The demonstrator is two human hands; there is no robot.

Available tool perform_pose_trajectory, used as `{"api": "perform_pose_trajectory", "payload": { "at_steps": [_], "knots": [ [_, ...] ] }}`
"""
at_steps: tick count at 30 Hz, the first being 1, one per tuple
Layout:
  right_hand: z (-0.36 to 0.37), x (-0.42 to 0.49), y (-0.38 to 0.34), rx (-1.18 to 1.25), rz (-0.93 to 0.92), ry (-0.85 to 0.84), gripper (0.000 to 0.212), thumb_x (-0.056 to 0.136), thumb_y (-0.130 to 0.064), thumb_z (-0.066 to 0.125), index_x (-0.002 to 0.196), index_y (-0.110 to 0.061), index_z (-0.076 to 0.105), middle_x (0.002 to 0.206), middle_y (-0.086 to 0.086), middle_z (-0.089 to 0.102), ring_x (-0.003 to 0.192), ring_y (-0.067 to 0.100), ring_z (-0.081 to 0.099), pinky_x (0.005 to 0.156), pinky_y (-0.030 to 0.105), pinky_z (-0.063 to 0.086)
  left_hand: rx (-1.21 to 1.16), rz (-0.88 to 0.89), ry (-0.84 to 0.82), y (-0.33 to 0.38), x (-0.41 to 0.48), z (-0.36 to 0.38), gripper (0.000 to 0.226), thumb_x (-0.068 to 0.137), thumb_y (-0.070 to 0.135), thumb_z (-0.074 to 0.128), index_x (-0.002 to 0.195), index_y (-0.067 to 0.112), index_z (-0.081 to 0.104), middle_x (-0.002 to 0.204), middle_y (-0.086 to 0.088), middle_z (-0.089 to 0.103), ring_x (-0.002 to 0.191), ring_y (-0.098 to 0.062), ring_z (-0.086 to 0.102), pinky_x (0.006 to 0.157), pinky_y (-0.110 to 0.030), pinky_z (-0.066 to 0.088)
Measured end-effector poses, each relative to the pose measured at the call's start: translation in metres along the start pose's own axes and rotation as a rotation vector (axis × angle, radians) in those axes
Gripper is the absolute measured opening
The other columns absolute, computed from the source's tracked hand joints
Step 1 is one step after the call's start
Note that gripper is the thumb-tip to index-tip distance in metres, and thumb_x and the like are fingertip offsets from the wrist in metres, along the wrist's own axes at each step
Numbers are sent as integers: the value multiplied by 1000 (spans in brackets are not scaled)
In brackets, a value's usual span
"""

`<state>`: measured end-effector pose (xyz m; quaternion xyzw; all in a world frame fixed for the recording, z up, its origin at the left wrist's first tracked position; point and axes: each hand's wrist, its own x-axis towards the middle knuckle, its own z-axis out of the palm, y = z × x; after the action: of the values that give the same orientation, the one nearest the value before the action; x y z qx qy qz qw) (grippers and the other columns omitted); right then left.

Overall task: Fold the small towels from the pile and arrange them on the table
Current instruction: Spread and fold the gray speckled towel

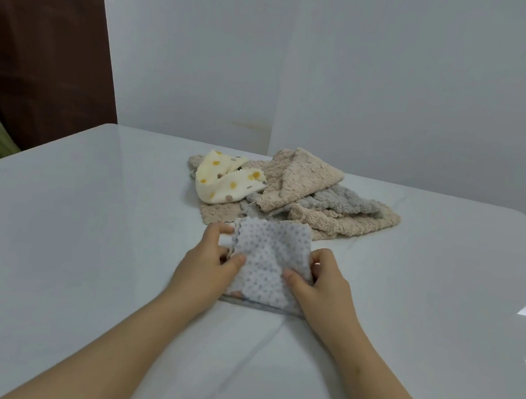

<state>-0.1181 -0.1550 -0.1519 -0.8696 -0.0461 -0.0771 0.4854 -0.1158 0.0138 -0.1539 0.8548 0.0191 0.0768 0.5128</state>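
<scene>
Glossy white table [84,226] carries the loose pile of beige, grey and yellow-spotted towels [302,197] toward its far edge; none lies folded yet. Nearer, left hand [209,267] and right hand [320,284] each pinch a side of the small grey dotted towel [268,260], lifted, lower edge near the tabletop. Step: first fold; next, likely lay flat, align corners.
</scene>
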Motion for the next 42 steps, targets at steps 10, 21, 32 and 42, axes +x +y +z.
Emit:
{"api": "perform_pose_trajectory", "payload": {
  "at_steps": [10,21,32,42],
  "knots": [
    [12,25,9,180,-59,-100,49,91,-13,51,109,-58,45,72,-7,58,59,6,51,65,18,46,-254,-97,77,-11,17,-1,26,91,11,54,79,30,66,93,16,65,88,-2,58,83,-22,44],
    [6,45,-37,181,195,-337,27,88,-4,51,84,-29,61,71,-15,51,63,-1,48,65,13,38,-200,-389,17,26,26,-39,27,86,6,61,85,33,64,99,11,65,78,-24,55,84,-46,52],
    [82,92,-127,108,123,-553,23,90,-5,50,96,-26,57,76,-17,47,61,1,44,52,7,36,-202,-447,119,4,61,-159,29,87,2,57,87,31,61,115,0,63,87,-21,65,73,-27,52],
    [263,118,-205,83,205,-591,27,88,-3,47,98,-26,56,81,-15,48,64,-1,44,56,6,36,-43,-472,94,-89,111,-311,36,90,0,51,89,36,56,114,0,57,72,-2,52,58,-9,40]
  ]
}}
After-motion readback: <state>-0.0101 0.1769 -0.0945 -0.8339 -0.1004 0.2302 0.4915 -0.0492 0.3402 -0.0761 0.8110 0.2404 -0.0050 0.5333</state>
